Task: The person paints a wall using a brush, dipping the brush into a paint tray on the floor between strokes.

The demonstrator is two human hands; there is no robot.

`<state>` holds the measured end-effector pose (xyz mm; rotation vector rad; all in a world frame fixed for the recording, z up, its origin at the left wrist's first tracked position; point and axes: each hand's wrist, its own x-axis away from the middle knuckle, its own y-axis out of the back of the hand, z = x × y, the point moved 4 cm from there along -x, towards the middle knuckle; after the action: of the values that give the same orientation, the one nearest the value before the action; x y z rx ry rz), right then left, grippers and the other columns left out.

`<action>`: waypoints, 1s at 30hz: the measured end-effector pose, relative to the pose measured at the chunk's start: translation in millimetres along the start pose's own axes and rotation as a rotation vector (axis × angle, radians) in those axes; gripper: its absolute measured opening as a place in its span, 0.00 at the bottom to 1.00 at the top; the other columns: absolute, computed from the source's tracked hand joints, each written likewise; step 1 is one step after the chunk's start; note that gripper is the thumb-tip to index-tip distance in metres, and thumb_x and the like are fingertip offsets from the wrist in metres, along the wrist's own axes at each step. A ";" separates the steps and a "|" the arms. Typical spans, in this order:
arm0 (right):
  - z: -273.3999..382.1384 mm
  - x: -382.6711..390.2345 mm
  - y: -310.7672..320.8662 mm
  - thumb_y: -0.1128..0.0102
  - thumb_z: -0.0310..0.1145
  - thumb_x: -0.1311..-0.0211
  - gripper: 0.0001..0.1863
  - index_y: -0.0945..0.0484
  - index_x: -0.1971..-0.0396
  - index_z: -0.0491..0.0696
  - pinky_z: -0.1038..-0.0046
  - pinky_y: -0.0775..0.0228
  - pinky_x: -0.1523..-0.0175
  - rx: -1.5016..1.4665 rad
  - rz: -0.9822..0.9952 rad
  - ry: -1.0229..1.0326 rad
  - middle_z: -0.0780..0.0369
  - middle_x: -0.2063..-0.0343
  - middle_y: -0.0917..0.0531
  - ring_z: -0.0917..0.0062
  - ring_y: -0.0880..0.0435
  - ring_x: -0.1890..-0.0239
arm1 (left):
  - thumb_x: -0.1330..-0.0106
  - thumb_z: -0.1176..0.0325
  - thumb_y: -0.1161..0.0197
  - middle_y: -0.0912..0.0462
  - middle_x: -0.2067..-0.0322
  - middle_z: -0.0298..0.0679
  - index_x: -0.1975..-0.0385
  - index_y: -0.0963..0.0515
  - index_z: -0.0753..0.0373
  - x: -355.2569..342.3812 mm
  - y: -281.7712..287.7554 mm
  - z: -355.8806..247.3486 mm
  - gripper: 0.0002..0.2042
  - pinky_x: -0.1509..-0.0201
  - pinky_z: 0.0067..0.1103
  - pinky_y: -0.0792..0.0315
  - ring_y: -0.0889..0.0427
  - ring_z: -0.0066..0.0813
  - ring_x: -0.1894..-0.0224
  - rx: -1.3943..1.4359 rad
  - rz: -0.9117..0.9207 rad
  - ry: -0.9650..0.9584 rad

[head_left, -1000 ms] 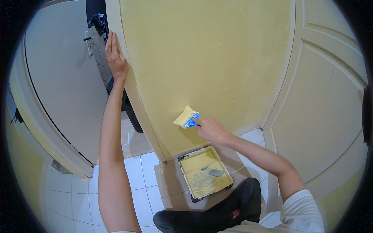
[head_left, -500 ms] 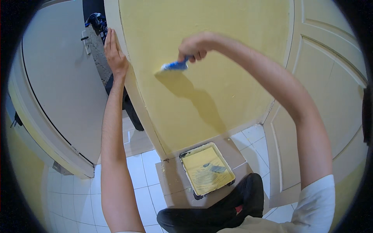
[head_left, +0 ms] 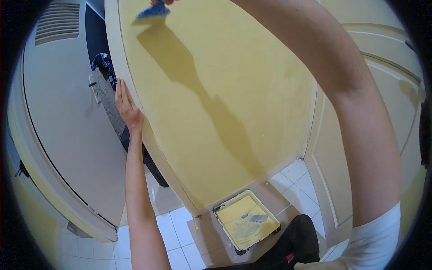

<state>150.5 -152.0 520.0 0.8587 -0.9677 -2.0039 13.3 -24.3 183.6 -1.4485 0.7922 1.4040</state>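
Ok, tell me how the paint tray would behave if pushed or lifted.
The paint tray is broad and low, so it would probably slide rather than tip. Yellow paint lies inside, so tilting could make it run. Its paint-smeared rim may feel slippery.

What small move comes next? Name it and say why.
Probably a light downward stroke: the right hand holds the blue brush high up by the yellow wall, bristles close to the door frame, with much of the wall below it.
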 end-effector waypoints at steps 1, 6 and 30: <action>3.4 -10.2 0.1 0.50 0.34 0.33 0.17 0.22 0.79 0.41 0.75 0.47 0.88 -0.031 -0.019 -0.121 0.61 0.88 0.27 0.81 0.36 0.92 | 0.30 0.75 0.58 0.37 0.32 0.43 0.33 0.37 0.63 4.9 -0.5 3.9 0.24 0.28 0.32 0.47 0.40 0.39 0.30 -0.016 -0.001 0.001; 1.1 68.0 -37.7 0.41 0.47 0.38 0.21 0.17 0.65 0.41 0.67 0.21 0.63 0.085 -1.166 0.734 0.55 0.72 0.14 0.64 0.14 0.71 | 0.30 0.75 0.58 0.38 0.32 0.40 0.32 0.38 0.61 -0.5 30.5 18.6 0.24 0.27 0.32 0.47 0.41 0.37 0.29 -0.115 0.021 -0.004; -99.3 52.8 -255.0 0.46 0.25 0.45 0.37 0.44 0.34 0.34 0.67 0.19 0.69 0.170 -0.827 0.700 0.47 0.70 0.20 0.61 0.15 0.73 | 0.37 0.79 0.58 0.37 0.32 0.42 0.33 0.37 0.62 8.8 18.1 9.7 0.28 0.28 0.32 0.45 0.39 0.39 0.31 -0.137 0.025 0.022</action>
<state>120.7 -116.8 245.1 2.1299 -0.3851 -1.9721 -5.7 -20.4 172.6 -1.5657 0.7421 1.4877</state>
